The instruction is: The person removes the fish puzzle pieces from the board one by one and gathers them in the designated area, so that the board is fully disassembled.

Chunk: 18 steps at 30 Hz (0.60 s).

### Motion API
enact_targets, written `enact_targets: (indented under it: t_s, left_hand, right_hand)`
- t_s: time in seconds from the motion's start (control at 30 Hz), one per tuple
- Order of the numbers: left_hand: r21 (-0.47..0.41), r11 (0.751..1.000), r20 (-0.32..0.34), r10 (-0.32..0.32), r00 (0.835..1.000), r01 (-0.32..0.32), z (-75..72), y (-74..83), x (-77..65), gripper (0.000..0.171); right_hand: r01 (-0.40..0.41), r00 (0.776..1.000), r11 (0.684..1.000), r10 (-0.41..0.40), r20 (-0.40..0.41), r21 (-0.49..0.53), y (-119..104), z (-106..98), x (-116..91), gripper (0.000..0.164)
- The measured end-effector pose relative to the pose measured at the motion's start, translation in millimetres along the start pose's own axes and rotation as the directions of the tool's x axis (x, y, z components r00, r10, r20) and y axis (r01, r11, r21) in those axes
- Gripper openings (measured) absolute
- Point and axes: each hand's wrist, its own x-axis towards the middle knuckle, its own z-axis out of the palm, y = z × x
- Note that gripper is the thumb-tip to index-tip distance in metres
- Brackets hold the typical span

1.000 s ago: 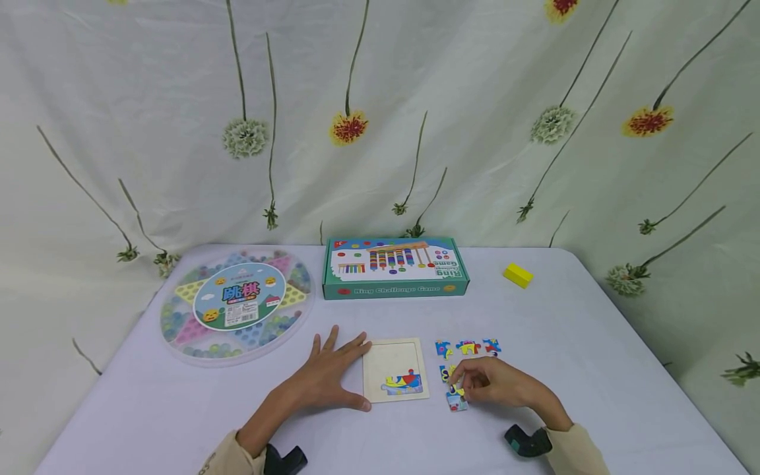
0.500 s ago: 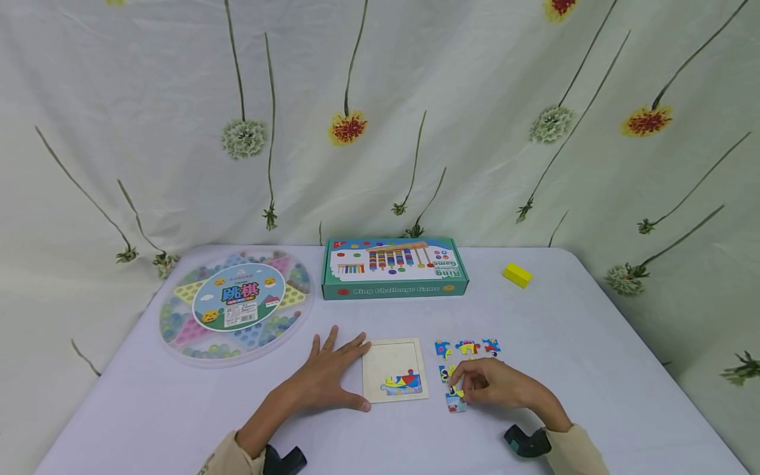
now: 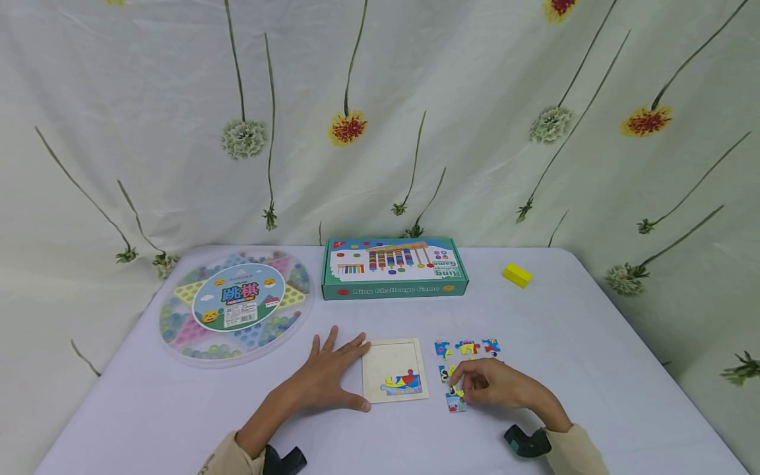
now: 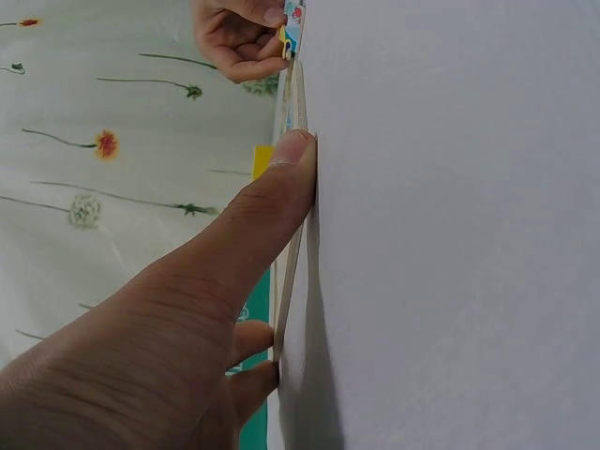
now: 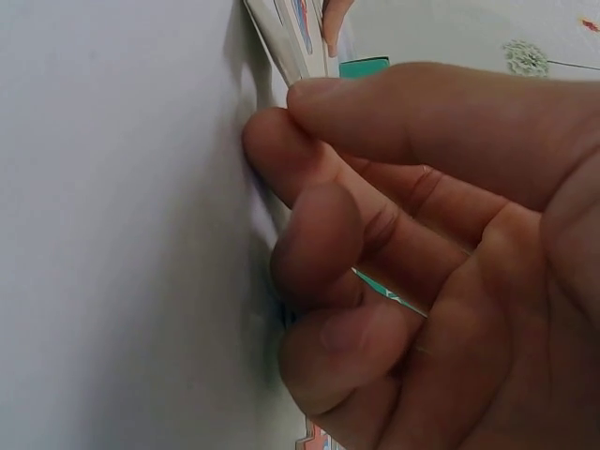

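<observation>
My left hand point(image 3: 325, 377) is spread on the cloth, its thumb and index finger touching the left edge of a square wooden puzzle tray point(image 3: 388, 356). In the tray's lower right corner lie joined jigsaw pieces point(image 3: 404, 382) in blue, yellow and red. Right of the tray, my right hand point(image 3: 493, 382) has curled fingers and pinches a blue, yellow and white puzzle piece point(image 3: 456, 401), also visible beside the fingertips in the left wrist view point(image 4: 294, 21). The fingertips partly cover it. In the right wrist view the thumb and index tips meet, and the piece is hidden.
Loose puzzle pieces point(image 3: 468, 347) lie in a row behind my right hand, with another piece point(image 3: 444, 373) just left of its fingertips. Farther back are a round Chinese checkers set point(image 3: 184, 330), a green Ring Challenge Game box point(image 3: 394, 290) and a yellow block point(image 3: 518, 275).
</observation>
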Motion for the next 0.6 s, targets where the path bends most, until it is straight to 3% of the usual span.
enact_targets:
  t_s: [0.6]
  left_hand:
    - [-0.005,1.000,-0.001,0.009,1.000,-0.009,-0.9,0.9,-1.3,0.105]
  right_hand:
    - [-0.014,1.000,1.000,0.013,-0.020,-0.013,1.9,0.7,0.8,0.021]
